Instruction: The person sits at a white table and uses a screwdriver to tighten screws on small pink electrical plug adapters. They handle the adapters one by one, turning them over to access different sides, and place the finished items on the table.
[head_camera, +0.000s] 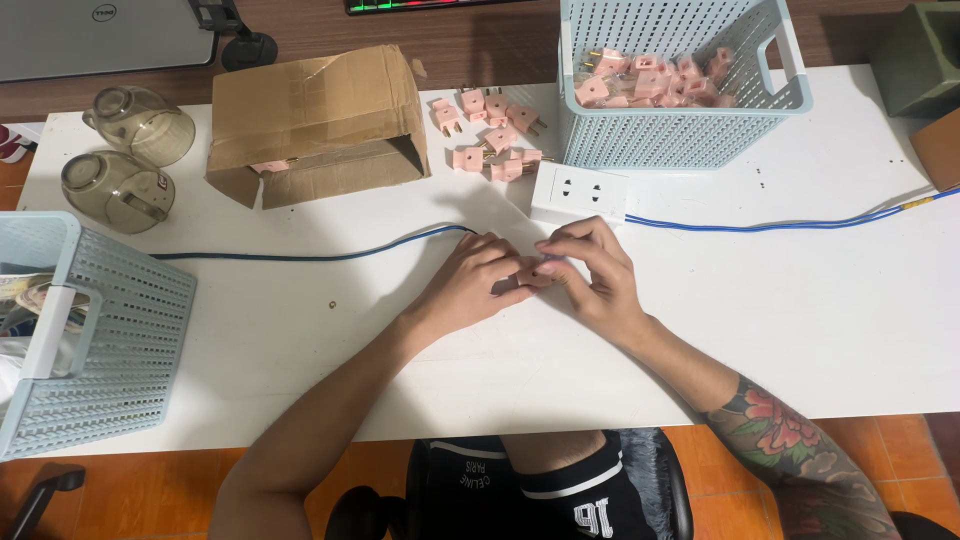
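Brown cardboard box (318, 120) on table (800, 300), upper left of centre, lying on side, open mouth facing near edge, flaps crumpled, small pink item just visible inside. Grey laptop (100, 38) beyond table's far left edge, lid surface only in view, screen not visible. Small red-white label (160, 181) on nearer tinted glass cup (115, 190), far left.

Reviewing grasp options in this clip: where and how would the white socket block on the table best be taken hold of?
Probably by its two long sides, across the narrow width, coming from above. The white socket block lies flat, socket face up, a low rectangular box. Its near edge sits close to the right hand, and the blue cable leaves its right end, so the ends are less free.
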